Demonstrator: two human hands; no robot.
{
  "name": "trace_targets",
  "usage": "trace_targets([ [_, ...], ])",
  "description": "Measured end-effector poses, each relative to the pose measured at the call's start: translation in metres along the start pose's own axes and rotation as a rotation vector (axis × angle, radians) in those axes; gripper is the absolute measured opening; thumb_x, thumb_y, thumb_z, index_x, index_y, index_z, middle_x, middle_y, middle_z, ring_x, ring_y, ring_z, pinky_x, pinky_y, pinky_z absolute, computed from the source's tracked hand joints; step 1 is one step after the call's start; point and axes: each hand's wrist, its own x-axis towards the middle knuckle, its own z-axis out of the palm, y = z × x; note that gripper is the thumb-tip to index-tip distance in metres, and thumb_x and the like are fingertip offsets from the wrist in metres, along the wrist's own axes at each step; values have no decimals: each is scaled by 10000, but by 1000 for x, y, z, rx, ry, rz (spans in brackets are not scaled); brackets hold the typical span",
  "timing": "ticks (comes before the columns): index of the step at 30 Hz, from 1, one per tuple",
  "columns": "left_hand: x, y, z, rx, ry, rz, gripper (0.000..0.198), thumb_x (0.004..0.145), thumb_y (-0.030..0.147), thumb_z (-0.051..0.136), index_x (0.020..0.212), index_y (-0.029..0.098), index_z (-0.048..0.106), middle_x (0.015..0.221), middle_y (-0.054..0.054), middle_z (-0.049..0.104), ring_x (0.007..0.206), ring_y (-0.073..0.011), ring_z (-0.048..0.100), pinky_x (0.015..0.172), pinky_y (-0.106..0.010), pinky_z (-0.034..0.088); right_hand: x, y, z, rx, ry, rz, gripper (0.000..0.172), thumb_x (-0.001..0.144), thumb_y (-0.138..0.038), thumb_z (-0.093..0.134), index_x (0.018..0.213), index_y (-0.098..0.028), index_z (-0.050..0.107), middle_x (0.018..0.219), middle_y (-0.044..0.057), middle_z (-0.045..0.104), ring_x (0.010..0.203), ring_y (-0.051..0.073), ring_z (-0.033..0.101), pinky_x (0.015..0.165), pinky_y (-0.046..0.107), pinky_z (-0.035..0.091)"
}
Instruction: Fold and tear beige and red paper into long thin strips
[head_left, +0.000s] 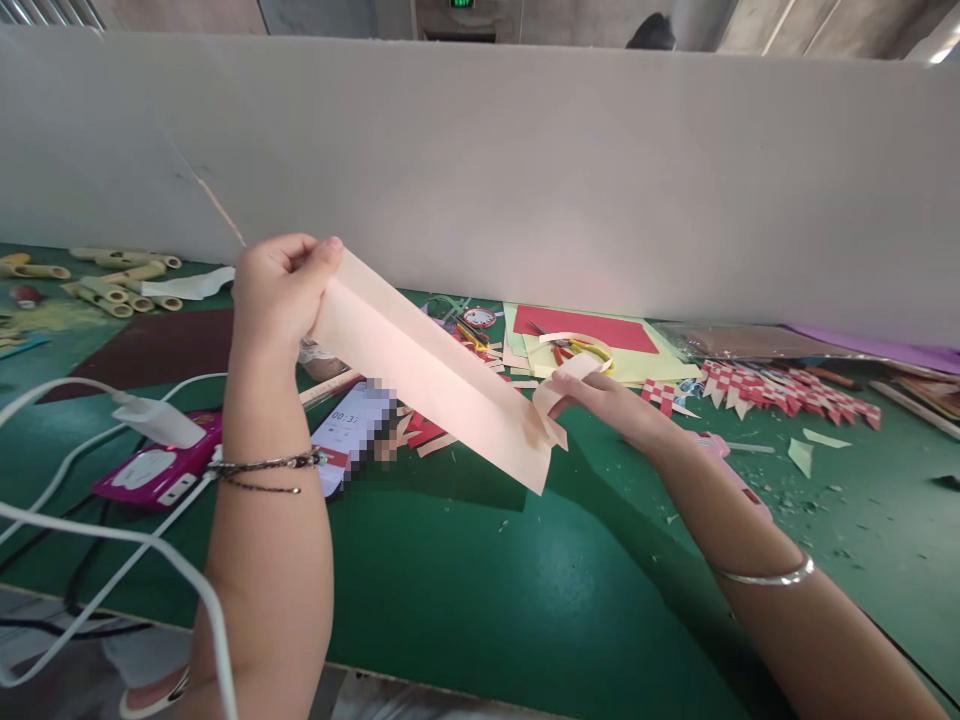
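A long sheet of pale peach paper [435,365] with a lengthwise crease slants in the air above the table. My left hand [281,290] pinches its upper left end between thumb and fingers. At the lower right end a narrow paper strip [553,396] curls away, gripped by my right hand [589,392]; whether it is still joined to the sheet, I cannot tell. Behind the sheet, partly hidden, lie red and peach paper strips [427,432]. A lit phone [346,430] rests below my left hand.
A magenta power strip [161,475] with white cables is at left, near bamboo pieces [124,285]. Scissors [574,350] lie on coloured paper at the back. Red-and-white woven paper pieces [787,392] and a pink glue gun [712,445] are at right. A grey partition [480,170] stands behind.
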Motion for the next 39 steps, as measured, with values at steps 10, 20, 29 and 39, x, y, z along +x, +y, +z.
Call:
trace_targets([
  [10, -1, 2, 2, 1, -9, 1, 226, 698, 319, 592, 581, 134, 538, 494, 44, 398, 431, -50, 320, 406, -186, 217, -7, -8, 17, -123, -42, 51, 378, 786, -518, 496, 820, -188, 678, 869, 50, 664, 839, 216, 584, 687, 311, 442],
  [20, 3, -3, -6, 22, 62, 6, 242, 697, 318, 587, 565, 130, 508, 496, 54, 348, 432, -42, 293, 408, -188, 197, 1, 4, 4, -32, -3, 26, 314, 776, -462, 538, 722, -187, 679, 805, 59, 680, 797, 212, 605, 728, 323, 453],
  [29, 7, -11, -12, -3, 124, 16, 237, 673, 330, 591, 568, 134, 510, 481, 61, 329, 445, -47, 280, 416, -194, 188, -5, -8, -4, 49, 137, 90, 417, 772, -551, 498, 614, -184, 616, 673, 62, 639, 687, 181, 595, 707, 312, 455],
  [39, 5, -7, -6, -27, 104, 21, 226, 680, 323, 588, 582, 129, 526, 495, 58, 353, 452, -44, 303, 427, -194, 207, -7, -9, 3, -91, 90, 78, 426, 739, -538, 524, 497, -193, 467, 501, -29, 429, 449, 88, 365, 443, 259, 280],
])
